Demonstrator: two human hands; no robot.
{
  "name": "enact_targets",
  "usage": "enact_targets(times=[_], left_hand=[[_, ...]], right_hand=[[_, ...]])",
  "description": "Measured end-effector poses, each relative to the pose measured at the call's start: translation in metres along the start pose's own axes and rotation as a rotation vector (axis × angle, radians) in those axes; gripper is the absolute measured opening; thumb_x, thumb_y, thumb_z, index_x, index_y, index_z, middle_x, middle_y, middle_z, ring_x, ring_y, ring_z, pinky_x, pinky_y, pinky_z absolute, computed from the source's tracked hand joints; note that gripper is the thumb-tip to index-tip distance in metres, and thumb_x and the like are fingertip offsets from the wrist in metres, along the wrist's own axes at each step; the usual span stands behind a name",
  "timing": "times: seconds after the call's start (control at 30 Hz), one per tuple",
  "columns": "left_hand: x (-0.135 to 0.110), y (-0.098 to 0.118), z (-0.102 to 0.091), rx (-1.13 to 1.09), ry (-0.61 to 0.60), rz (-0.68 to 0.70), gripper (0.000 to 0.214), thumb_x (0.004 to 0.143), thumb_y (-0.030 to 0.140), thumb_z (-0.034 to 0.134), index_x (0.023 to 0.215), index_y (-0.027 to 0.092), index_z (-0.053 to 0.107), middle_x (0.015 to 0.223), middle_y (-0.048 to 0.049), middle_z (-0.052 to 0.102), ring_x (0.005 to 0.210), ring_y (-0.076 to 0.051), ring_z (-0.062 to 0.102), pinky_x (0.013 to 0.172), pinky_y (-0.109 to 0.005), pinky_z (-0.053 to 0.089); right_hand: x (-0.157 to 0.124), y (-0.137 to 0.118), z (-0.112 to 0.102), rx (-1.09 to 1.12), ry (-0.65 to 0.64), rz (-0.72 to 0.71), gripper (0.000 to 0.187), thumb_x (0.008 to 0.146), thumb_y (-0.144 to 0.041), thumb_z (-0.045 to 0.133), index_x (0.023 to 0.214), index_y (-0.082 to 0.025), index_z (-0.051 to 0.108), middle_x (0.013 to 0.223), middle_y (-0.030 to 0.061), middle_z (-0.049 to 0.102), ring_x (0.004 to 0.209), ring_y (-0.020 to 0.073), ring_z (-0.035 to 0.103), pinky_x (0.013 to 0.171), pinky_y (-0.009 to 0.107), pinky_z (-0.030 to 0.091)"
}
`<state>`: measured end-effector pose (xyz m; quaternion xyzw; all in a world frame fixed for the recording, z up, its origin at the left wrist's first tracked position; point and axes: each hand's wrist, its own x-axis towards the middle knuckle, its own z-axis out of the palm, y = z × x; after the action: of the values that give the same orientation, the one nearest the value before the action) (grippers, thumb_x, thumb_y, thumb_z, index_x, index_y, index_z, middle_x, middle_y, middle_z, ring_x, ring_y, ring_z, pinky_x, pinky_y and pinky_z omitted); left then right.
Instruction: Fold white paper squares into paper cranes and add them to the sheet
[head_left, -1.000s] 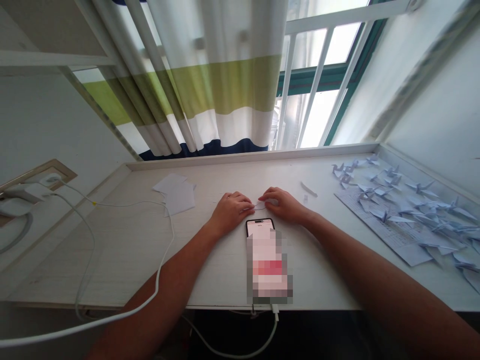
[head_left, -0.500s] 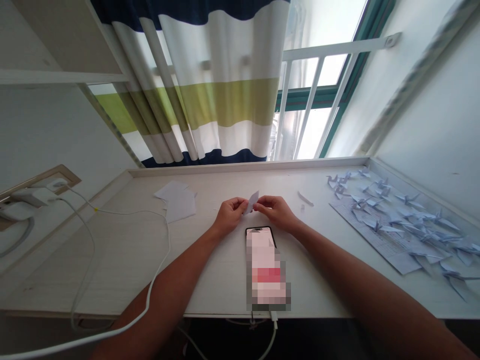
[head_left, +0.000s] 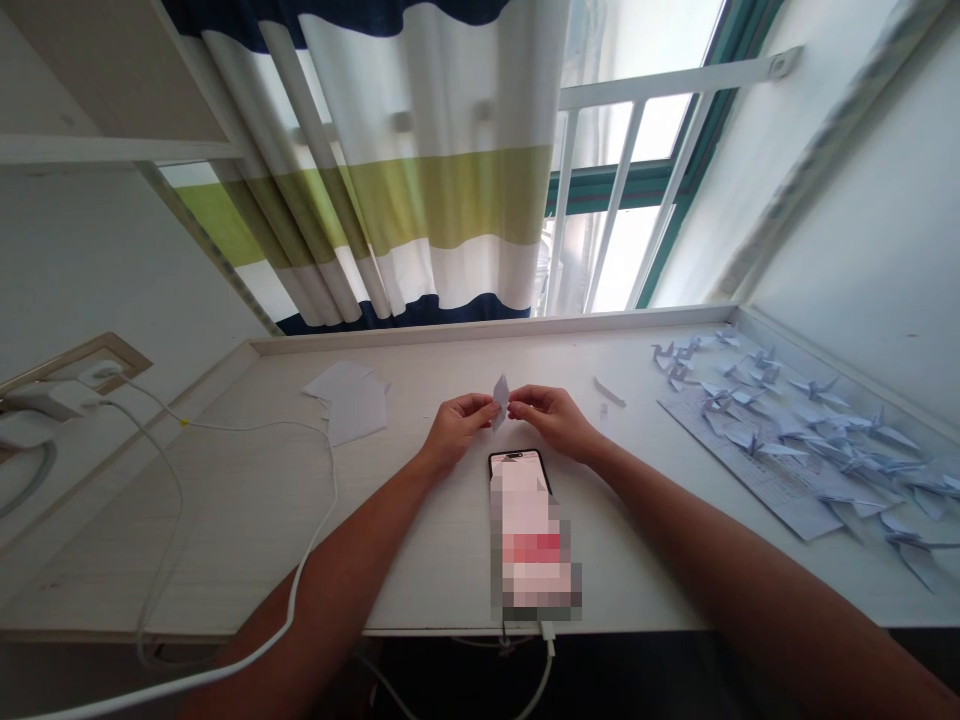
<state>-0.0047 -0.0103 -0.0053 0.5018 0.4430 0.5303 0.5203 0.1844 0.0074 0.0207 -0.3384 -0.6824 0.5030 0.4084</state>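
Observation:
Between my hands, above the white desk, a small folded piece of white paper [head_left: 501, 398] stands upright, narrow and pointed at the top. My left hand [head_left: 459, 428] pinches it from the left with thumb and fingers. From the other side, the closed fingertips of my right hand [head_left: 551, 418] meet its right edge; what exactly they grip is too small to make out. Just below my hands lies a phone [head_left: 525, 510] with a lit, partly blurred screen.
Loose white paper sheets [head_left: 356, 405] lie to the left. Several folded paper cranes [head_left: 757, 440] cover the right side, some on a printed sheet [head_left: 739, 470]. Paper scraps [head_left: 609, 391] lie right of my hands. A white cable [head_left: 335, 480] crosses my left forearm.
The folded paper has turned from a rightward slant to nearly upright. My hands stay close together around it, and the whole view has shifted slightly.

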Motion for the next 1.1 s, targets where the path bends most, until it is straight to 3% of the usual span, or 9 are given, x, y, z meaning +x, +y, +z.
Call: enact_targets(times=[0.2, 0.33, 0.47, 0.63, 0.9, 1.1], left_hand=[[-0.003, 0.002, 0.003, -0.028, 0.071, 0.106, 0.032, 0.069, 0.038, 0.087, 0.089, 0.018, 0.074, 0.082, -0.0023, 0.074, 0.076, -0.015, 0.065, 0.074, -0.028, 0.052], [-0.006, 0.004, 0.005, 0.060, 0.086, 0.192, 0.027, 0.072, 0.037, 0.084, 0.085, 0.016, 0.073, 0.082, -0.0034, 0.074, 0.077, -0.016, 0.068, 0.076, -0.030, 0.054], [-0.008, 0.006, 0.008, 0.126, 0.069, 0.211, 0.029, 0.077, 0.039, 0.080, 0.093, 0.016, 0.075, 0.093, -0.0076, 0.076, 0.084, -0.020, 0.071, 0.080, -0.034, 0.057], [-0.006, 0.003, 0.006, 0.111, 0.119, 0.265, 0.025, 0.076, 0.038, 0.082, 0.085, 0.016, 0.072, 0.088, -0.0063, 0.076, 0.081, -0.019, 0.072, 0.080, -0.034, 0.058], [-0.008, 0.007, 0.007, 0.254, 0.045, 0.296, 0.027, 0.080, 0.038, 0.078, 0.099, 0.019, 0.078, 0.100, -0.0090, 0.078, 0.090, -0.023, 0.074, 0.087, -0.039, 0.059], [-0.008, 0.008, 0.009, 0.305, 0.082, 0.421, 0.019, 0.081, 0.036, 0.077, 0.090, 0.019, 0.078, 0.105, -0.0081, 0.074, 0.093, -0.020, 0.072, 0.083, -0.035, 0.061]], right_hand=[[0.000, 0.003, 0.001, 0.115, -0.043, -0.034, 0.031, 0.082, -0.047, 0.074, 0.095, -0.018, 0.076, 0.092, 0.0057, 0.076, 0.086, 0.0196, 0.069, 0.084, 0.035, 0.054], [0.002, 0.005, 0.004, 0.110, 0.014, -0.034, 0.030, 0.082, -0.046, 0.075, 0.091, -0.018, 0.076, 0.087, 0.0052, 0.075, 0.081, 0.0186, 0.068, 0.081, 0.034, 0.054], [0.002, 0.005, 0.004, 0.131, 0.083, -0.028, 0.035, 0.077, -0.050, 0.079, 0.091, -0.018, 0.074, 0.089, 0.0063, 0.076, 0.082, 0.0201, 0.069, 0.081, 0.036, 0.055], [0.001, 0.003, 0.007, 0.044, 0.149, -0.054, 0.034, 0.077, -0.051, 0.079, 0.084, -0.018, 0.073, 0.085, 0.0058, 0.074, 0.080, 0.0198, 0.068, 0.080, 0.036, 0.056], [0.003, 0.006, 0.010, 0.028, 0.182, -0.127, 0.032, 0.077, -0.052, 0.078, 0.086, -0.021, 0.076, 0.097, 0.0064, 0.074, 0.095, 0.0223, 0.069, 0.092, 0.040, 0.058], [0.003, 0.009, 0.016, 0.134, 0.191, -0.064, 0.032, 0.075, -0.051, 0.080, 0.084, -0.020, 0.077, 0.108, 0.0091, 0.077, 0.097, 0.0245, 0.072, 0.096, 0.043, 0.056]])
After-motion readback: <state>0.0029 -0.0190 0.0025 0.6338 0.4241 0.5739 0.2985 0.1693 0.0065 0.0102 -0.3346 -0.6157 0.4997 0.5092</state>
